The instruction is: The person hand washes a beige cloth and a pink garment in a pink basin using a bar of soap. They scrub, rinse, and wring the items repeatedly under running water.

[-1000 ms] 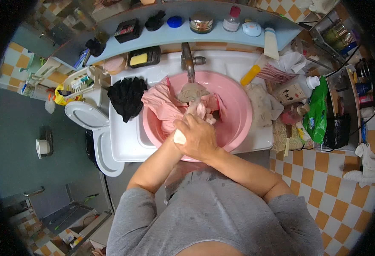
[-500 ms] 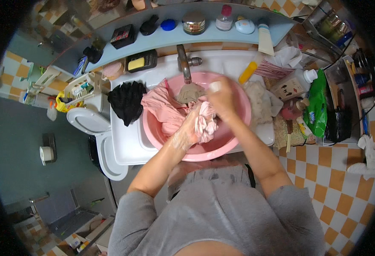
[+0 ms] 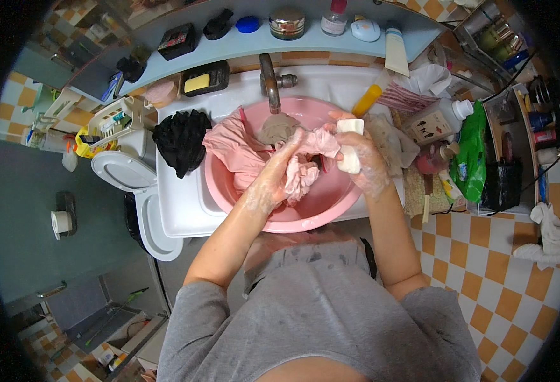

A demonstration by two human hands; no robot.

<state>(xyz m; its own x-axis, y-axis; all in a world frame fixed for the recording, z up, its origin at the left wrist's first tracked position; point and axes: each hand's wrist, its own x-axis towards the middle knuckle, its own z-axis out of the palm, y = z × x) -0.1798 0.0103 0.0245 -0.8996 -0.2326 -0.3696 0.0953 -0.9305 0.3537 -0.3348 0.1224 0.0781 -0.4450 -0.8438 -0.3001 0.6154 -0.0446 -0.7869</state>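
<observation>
My left hand point(image 3: 275, 175) is closed around a bunched, wet part of a pink garment point(image 3: 234, 151), over the pink basin point(image 3: 308, 223). The rest of the garment drapes into the basin's left side. White lather coats both my hands and wrists. In my right hand point(image 3: 372, 162) is a white bar of soap point(image 3: 350, 160), with a finger lying across its middle. A twisted end of the garment stretches from the left hand to the right fingers; whether they grip it too is hard to see. A beige cloth point(image 3: 280, 129) lies under the faucet point(image 3: 269, 83).
The basin stands in a white sink point(image 3: 184, 219). A black cloth point(image 3: 183, 141) is on its left ledge, near a soap dish with yellow soap point(image 3: 197, 83). Whitish cloth point(image 3: 388, 143) and a white bottle point(image 3: 432, 121) are at the right. A shelf point(image 3: 229, 54) runs behind.
My right hand has turned over and moved right and slightly down, bringing the soap into clear view. A strand of the garment is now drawn out between the hands.
</observation>
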